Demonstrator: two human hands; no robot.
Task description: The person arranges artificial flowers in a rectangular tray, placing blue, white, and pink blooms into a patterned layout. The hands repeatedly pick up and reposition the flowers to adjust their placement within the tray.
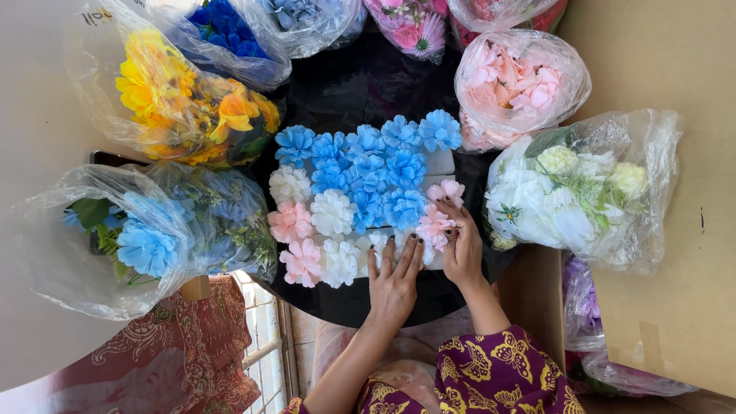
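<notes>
The left hand (392,285) lies flat, fingers spread, on the flower board's (441,162) near edge; the right hand (462,249) pinches a pink flower (434,225).

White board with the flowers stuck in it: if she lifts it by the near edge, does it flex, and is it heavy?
The white board looks like foam, so probably light and fairly stiff, though a one-edge lift might bend or snap it. The blue flowers look like fabric heads; they likely add little weight. The left hand lies flat on its near edge and the right hand fingers a pink flower.
</notes>
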